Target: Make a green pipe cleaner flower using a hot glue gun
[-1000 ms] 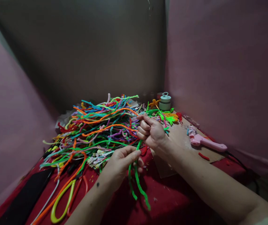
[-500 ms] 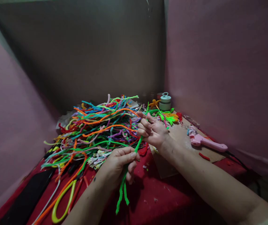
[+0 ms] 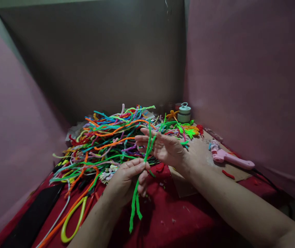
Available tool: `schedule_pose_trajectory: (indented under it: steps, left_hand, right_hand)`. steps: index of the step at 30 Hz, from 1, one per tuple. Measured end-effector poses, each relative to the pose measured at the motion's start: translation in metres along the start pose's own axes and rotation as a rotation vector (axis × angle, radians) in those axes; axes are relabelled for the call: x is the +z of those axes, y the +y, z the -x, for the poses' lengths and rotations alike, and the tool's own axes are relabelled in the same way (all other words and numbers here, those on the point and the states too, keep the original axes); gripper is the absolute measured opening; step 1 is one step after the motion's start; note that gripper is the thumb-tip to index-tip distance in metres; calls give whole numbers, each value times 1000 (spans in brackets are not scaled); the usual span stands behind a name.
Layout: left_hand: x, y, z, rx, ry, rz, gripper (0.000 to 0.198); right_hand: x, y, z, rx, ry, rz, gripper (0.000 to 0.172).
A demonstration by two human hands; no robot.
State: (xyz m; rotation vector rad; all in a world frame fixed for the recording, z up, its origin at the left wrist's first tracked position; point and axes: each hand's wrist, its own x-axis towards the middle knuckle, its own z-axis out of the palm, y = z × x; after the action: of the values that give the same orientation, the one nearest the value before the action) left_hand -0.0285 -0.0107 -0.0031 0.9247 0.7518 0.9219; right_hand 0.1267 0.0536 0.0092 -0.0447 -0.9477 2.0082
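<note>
The left hand's [image 3: 130, 176] grip pinches green pipe cleaners [image 3: 147, 154] over the tabletop [image 3: 188, 220]; the right hand [image 3: 168, 148], fingers apart, perhaps touches them; room separates their lower ends from the cardboard [image 3: 199, 158] edge.

The table [image 3: 183, 224] was covered by a red cloth [image 3: 204, 208], on which a heap of coloured pipe cleaners [image 3: 113, 132], a brown board [image 3: 200, 155], a yellow handle [image 3: 82, 214] and a black strip [image 3: 35, 213] were laid.

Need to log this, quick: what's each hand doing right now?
Left hand: closed, pinching green fuzzy stems.
Right hand: open behind the stems' upper lengths; contact unclear.
</note>
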Motion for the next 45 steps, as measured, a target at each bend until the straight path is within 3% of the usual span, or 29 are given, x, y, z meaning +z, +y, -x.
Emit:
schedule_pose_trajectory:
  steps: [5, 11, 18, 24, 32, 38, 45]
  left_hand:
    - [-3, 2, -1, 49, 1, 101, 9]
    - [-5, 3, -2, 63, 7, 64, 14]
    - [-3, 13, 0, 143, 227, -237, 33]
    - [-2, 15, 5, 195, 364, -468, 21]
    - [2, 14, 2, 209, 384, -432, 19]
    - [-2, 12, 0, 251, 438, -371, 21]
    - [-5, 14, -2, 272, 517, -378, 19]
  right_hand:
    - [-5, 17, 0, 148, -5, 271, 26]
    - [-6, 26, 1, 102, 97, 486, 20]
    - [-7, 24, -1, 57, 150, 474, 23]
    - [-19, 31, -9, 104, 178, 434, 22]
    - [-10, 27, -5, 53, 161, 542, 25]
    - [-8, 27, -4, 15, 222, 482, 20]
    - [-1, 25, 0, -17, 132, 477, 24]
